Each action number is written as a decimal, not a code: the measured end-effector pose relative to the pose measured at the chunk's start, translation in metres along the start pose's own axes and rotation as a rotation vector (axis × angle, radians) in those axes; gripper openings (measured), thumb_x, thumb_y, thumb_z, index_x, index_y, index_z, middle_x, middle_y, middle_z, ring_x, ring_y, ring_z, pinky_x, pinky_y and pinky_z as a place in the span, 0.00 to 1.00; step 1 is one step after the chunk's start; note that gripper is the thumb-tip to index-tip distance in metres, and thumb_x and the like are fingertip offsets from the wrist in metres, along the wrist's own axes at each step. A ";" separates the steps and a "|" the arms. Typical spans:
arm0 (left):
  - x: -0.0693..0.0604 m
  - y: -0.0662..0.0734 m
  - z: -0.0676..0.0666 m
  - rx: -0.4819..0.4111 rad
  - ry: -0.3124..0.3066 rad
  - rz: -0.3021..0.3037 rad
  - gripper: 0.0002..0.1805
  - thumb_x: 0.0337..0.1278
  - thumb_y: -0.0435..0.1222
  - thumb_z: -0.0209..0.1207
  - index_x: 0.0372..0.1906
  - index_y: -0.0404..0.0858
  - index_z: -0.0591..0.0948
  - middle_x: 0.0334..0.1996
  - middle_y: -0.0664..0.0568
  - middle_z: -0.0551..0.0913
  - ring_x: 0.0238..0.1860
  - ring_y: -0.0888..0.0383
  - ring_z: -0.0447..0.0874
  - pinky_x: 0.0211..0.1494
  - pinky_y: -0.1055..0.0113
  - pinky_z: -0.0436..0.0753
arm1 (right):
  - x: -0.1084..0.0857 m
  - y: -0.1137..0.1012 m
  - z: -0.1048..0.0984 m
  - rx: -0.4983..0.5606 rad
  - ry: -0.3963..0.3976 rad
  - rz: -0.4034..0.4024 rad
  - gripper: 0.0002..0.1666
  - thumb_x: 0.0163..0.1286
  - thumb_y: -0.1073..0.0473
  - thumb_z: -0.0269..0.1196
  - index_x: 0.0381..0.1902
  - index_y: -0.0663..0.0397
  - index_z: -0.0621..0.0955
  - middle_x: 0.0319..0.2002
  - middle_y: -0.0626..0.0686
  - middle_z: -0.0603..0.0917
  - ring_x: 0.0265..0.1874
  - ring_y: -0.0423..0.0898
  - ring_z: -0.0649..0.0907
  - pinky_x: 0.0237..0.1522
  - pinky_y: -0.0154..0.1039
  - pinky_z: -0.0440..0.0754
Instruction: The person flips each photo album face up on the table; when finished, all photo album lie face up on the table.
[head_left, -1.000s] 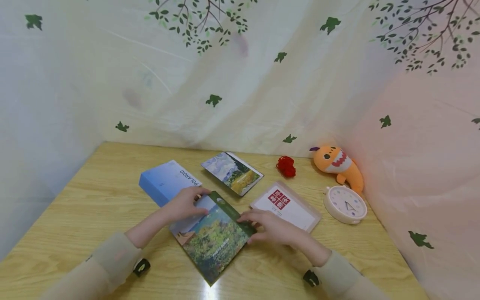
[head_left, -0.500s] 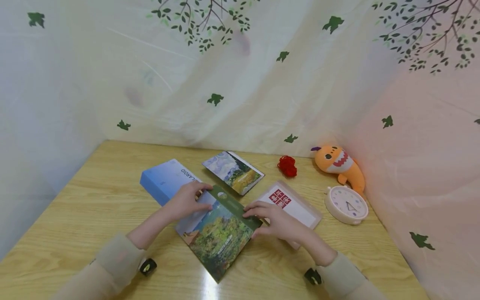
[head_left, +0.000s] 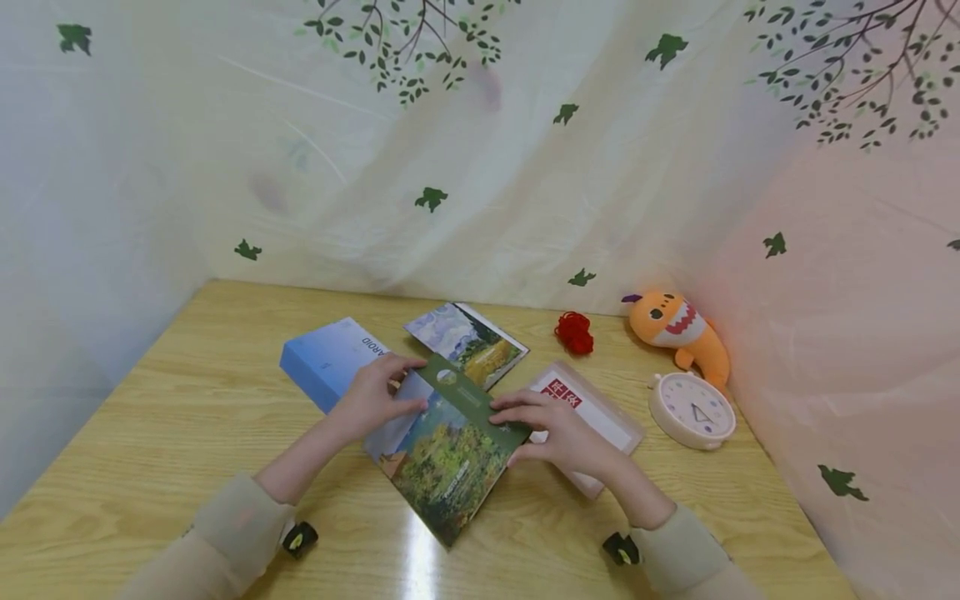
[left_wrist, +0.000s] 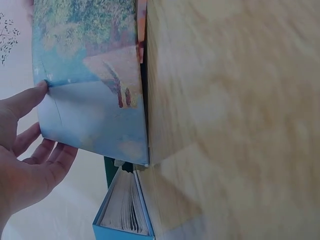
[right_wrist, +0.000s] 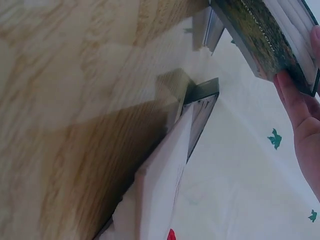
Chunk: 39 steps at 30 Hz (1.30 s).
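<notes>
A photo album with a garden painting and a dark green band on its cover is held between both hands, its far side raised off the table. My left hand pinches its left edge; in the left wrist view the thumb lies on the cover and the fingers are below. My right hand grips the right end of the green-band edge. In the right wrist view, page edges show at the album's side beside the right hand. Whether the near corner touches the table cannot be told.
A blue POLAROID album lies left, partly behind the left hand. Behind lies another painted album. A white album with red characters lies right, near red yarn, an orange shark plush and a round clock.
Both hands have shifted the photo album slightly away from me and to the right. It now overlaps the near corner of the painted album behind. The other things stay put.
</notes>
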<state>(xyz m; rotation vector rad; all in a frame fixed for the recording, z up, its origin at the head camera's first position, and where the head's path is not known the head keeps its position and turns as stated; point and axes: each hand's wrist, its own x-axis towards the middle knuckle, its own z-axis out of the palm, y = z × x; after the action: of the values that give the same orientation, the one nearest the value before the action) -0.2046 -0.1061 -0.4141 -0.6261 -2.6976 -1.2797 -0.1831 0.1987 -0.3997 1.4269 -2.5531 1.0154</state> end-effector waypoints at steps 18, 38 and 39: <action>0.004 0.008 0.007 -0.063 0.100 0.063 0.33 0.45 0.36 0.71 0.61 0.41 0.74 0.50 0.48 0.75 0.46 0.53 0.77 0.46 0.65 0.83 | 0.005 -0.004 -0.016 -0.070 0.060 -0.134 0.30 0.49 0.52 0.73 0.52 0.52 0.82 0.58 0.53 0.78 0.58 0.49 0.76 0.51 0.36 0.79; 0.010 0.014 0.011 0.027 0.301 0.175 0.37 0.36 0.35 0.75 0.59 0.39 0.74 0.45 0.49 0.79 0.41 0.51 0.78 0.38 0.64 0.80 | 0.009 -0.014 -0.026 -0.004 0.051 -0.122 0.31 0.49 0.57 0.74 0.54 0.53 0.80 0.65 0.57 0.70 0.60 0.51 0.72 0.44 0.36 0.83; 0.010 0.014 0.011 0.029 0.305 0.176 0.38 0.36 0.35 0.75 0.59 0.39 0.74 0.45 0.49 0.79 0.40 0.51 0.79 0.37 0.64 0.80 | 0.010 -0.015 -0.026 0.010 0.053 -0.122 0.32 0.49 0.57 0.74 0.55 0.53 0.80 0.65 0.57 0.70 0.60 0.51 0.73 0.44 0.36 0.83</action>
<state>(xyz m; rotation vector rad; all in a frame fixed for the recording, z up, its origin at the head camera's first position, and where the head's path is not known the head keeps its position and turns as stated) -0.2069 -0.0866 -0.4089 -0.5949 -2.3548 -1.1822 -0.1841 0.2006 -0.3687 1.5163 -2.3951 1.0341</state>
